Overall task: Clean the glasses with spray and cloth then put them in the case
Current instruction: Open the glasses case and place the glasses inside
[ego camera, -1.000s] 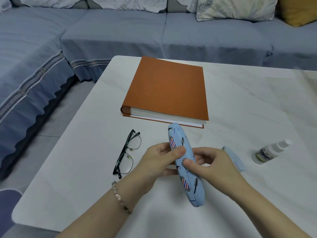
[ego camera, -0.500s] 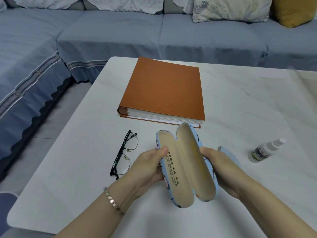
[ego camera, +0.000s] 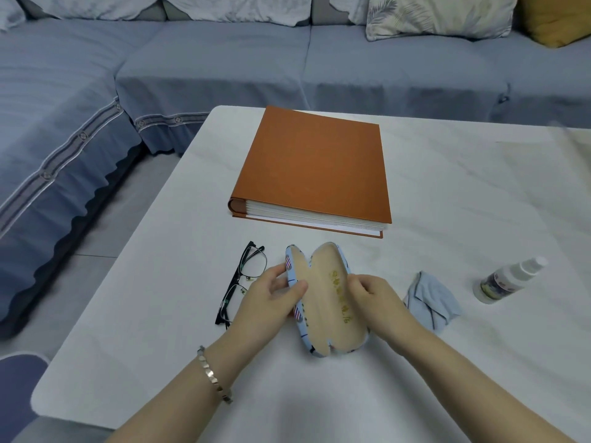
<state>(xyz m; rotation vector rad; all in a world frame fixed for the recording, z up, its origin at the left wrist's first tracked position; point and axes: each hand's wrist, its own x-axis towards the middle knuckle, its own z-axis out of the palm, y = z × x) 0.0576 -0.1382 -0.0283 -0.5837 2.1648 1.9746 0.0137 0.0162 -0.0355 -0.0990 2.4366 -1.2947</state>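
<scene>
A light blue patterned glasses case lies spread wide open near the table's front, its beige lining facing up and nothing inside. My left hand grips its left half and my right hand presses on its right half. Black-framed glasses lie folded on the table just left of my left hand, partly hidden by it. A crumpled light blue cloth sits right of my right hand. Farther right, a small white spray bottle lies on its side.
A thick orange album lies closed behind the case on the white marble table. A blue-grey sofa wraps around the far and left sides. The table's left edge runs close to the glasses.
The case went from shut and held upright to opened, and is now spread flat and lower over the table. Both hands stayed on it; the cloth is now uncovered.
</scene>
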